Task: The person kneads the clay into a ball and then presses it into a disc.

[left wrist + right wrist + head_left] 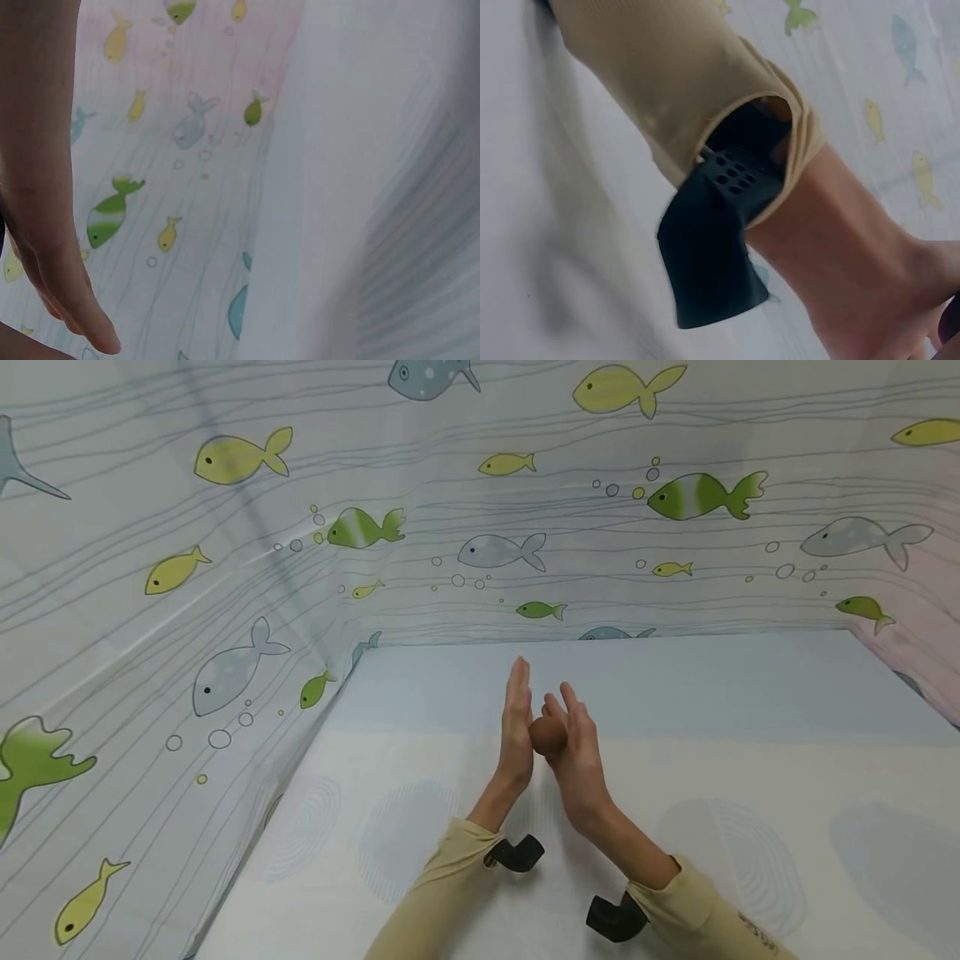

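Observation:
A small brown ball (548, 736) sits between the two palms, raised over the table. My left hand (517, 731) stands upright with straight fingers, its palm side against the ball. On the other side, my right hand (582, 767) touches the ball with its palm, fingers extended and slightly spread. In the right wrist view, the left hand (870, 300) appears below its sleeve, and a dark sliver of the ball (950, 324) shows at the right edge. The left wrist view catches only part of a hand, and the ball is out of sight there.
Below the hands spreads a white table cover (360, 752) with pale circle patterns. Fish-printed curtains (480, 518) stand behind and at the left. Black curved mounts (519, 853) stick out from both beige sleeves (442, 893) at the wrists.

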`<action>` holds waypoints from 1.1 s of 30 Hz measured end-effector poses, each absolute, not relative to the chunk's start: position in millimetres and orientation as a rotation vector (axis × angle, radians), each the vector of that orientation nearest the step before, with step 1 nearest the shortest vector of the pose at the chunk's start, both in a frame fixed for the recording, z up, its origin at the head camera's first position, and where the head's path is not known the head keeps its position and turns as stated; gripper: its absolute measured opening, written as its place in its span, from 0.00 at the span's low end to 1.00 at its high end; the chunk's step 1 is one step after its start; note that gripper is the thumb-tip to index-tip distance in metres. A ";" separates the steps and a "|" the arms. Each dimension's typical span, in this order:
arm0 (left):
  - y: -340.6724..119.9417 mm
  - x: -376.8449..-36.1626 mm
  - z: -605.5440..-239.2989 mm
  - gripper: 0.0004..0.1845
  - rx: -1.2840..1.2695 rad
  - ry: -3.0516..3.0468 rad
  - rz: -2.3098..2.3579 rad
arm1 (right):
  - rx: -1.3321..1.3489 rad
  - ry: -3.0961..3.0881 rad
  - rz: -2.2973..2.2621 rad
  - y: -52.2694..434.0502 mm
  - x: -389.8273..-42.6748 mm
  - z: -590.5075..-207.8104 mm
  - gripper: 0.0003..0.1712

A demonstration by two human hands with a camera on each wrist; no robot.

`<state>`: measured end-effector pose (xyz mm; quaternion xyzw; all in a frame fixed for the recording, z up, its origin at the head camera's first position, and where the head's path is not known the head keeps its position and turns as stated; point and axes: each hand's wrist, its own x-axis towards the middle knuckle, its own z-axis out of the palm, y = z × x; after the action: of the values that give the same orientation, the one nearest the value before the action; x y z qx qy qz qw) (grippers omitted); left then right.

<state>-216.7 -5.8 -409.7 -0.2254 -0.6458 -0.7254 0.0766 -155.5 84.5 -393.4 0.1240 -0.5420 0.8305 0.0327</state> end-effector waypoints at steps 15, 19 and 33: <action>29.7 -186.3 -426.8 0.41 -0.945 -2.026 -2.186 | -0.045 -1.535 2.544 120.2 -188.3 -398.6 0.41; 31.1 -182.9 -419.6 0.42 -0.967 -2.026 -2.176 | -0.069 -1.485 2.550 128.1 -195.5 -397.3 0.42; 22.0 -193.0 -404.0 0.43 -0.855 -2.042 -2.067 | 0.060 -1.629 2.455 115.0 -194.4 -414.7 0.41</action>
<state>-193.0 22.0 -404.0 -0.2819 -0.6731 -0.6814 0.0565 -194.4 115.0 -414.7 0.0202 -0.5502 0.8291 0.0971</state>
